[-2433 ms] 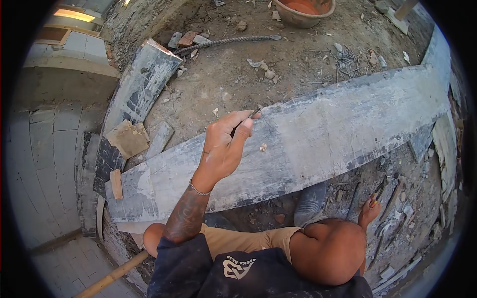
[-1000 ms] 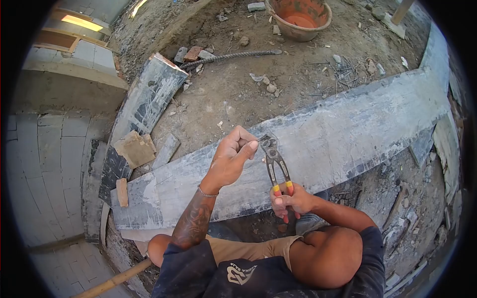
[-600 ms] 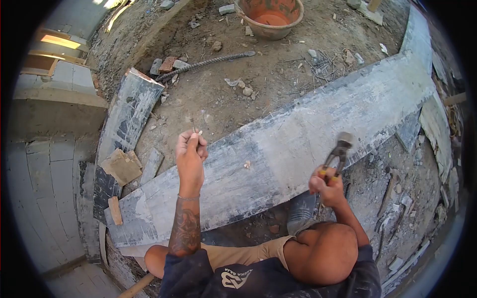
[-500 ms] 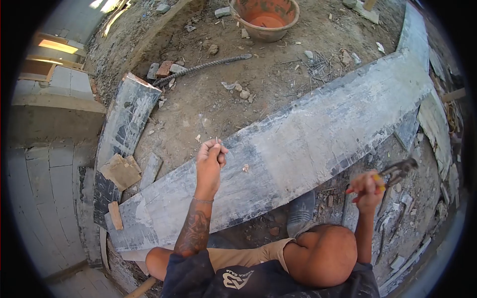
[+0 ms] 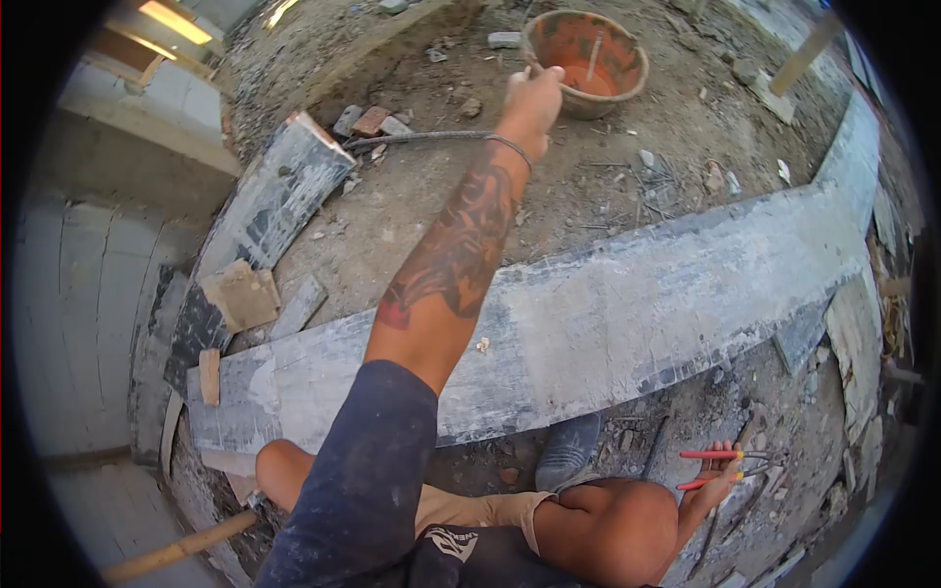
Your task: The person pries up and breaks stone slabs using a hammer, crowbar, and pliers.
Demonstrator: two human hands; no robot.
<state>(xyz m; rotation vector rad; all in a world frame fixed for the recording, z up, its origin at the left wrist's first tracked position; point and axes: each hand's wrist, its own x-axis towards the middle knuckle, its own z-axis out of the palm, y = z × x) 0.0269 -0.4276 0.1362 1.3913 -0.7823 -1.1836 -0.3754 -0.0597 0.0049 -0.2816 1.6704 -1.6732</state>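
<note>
Our left hand (image 5: 532, 96) at bucket (image 5: 627, 83): fingers' grip unclear. Right hand (image 5: 714, 483): fingers around pincers (image 5: 720, 456), head indistinct.

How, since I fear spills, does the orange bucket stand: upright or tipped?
Upright: the orange bucket sits on its base, open mouth facing up.

Place: an outdoor building site, with work under way.
Ground: bare packed dirt (image 5: 421, 211) strewn with stones, broken brick (image 5: 371, 122) and cement crumbs.
Timber: a long cement-smeared formwork board (image 5: 637, 304) runs across the view. A shorter board (image 5: 279, 191) lies at an angle on the left, with wood offcuts (image 5: 240, 294) beside it.
Steel: a ribbed rebar rod (image 5: 412, 139) lies on the dirt, with scattered nails (image 5: 667, 181) nearby.
Masonry: a grey block wall (image 5: 69, 323) drops away on the left.
Gear: a mortar-stained orange bucket (image 5: 627, 88) stands at the far side, and red-handled pincers (image 5: 730, 465) are low on the right.
</note>
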